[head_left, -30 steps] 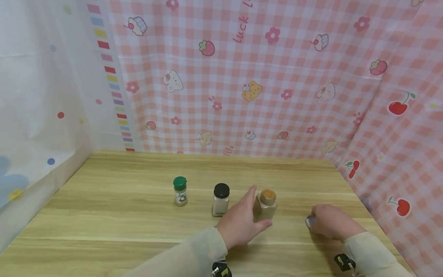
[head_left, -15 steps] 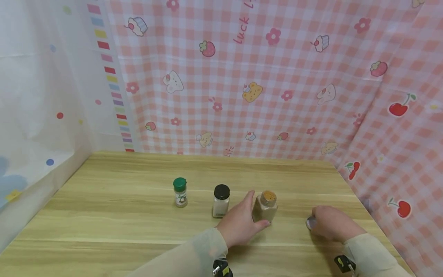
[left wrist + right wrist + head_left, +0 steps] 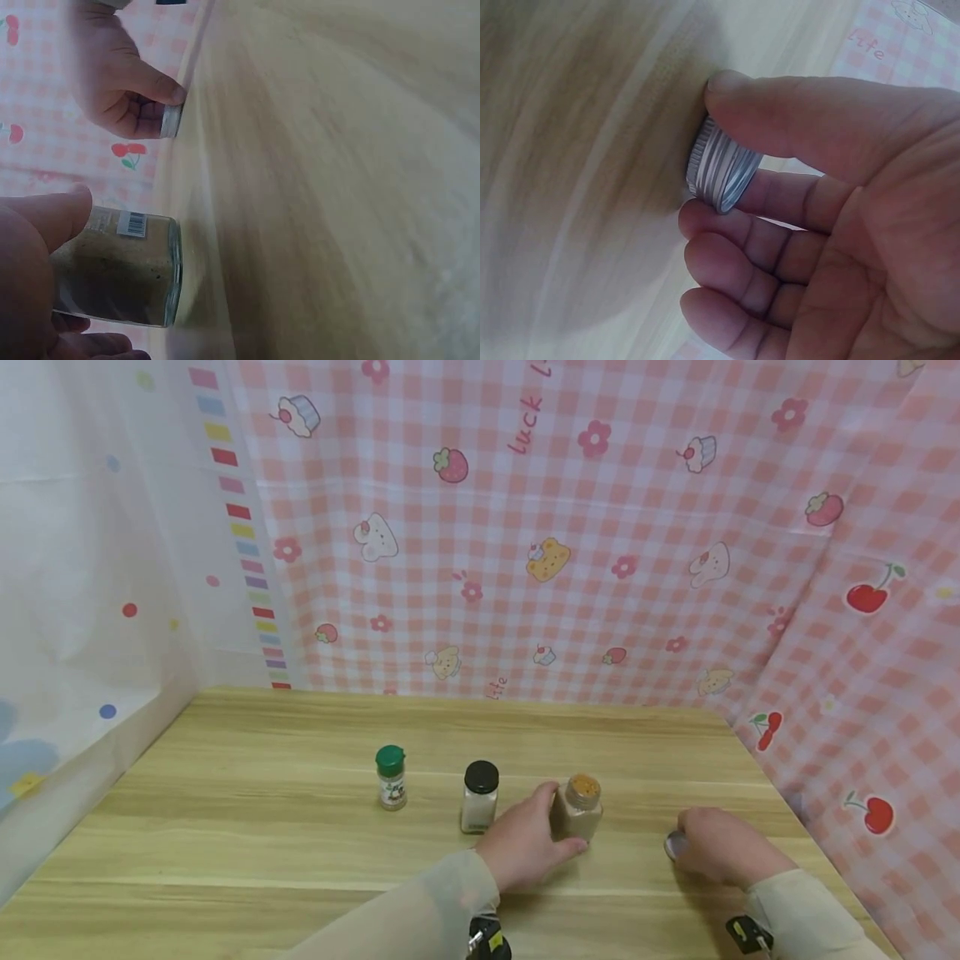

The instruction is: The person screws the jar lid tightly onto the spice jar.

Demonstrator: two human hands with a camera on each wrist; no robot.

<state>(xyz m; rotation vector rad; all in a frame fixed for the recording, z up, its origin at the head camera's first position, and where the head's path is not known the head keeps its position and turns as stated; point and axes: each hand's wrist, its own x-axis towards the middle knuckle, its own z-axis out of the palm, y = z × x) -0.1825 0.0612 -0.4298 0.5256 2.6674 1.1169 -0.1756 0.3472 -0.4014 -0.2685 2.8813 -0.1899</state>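
My left hand (image 3: 521, 842) holds a square glass spice jar (image 3: 581, 818), its thumb and fingers on opposite sides of it. The jar stands upright, its threaded neck uncapped and an orange, speckled surface showing at the top. In the left wrist view, the jar (image 3: 120, 270) shows brownish contents and a barcode label near its base. Off to the right, my right hand (image 3: 723, 846) pinches a silver metal screw lid (image 3: 720, 166) between thumb and fingers. The lid is on edge close over the table, its hollow threaded side turned toward the palm.
Left of the held jar stands a black-capped glass jar (image 3: 480, 797) with pale contents. Farther left is a small green-capped shaker (image 3: 391, 778). The wooden table (image 3: 247, 852) meets a pink checked cloth (image 3: 495, 527) at the back and hanging cloth on both sides.
My left index finger has come down and closer against the jar's side. The right hand stays in nearly the same place with the lid.
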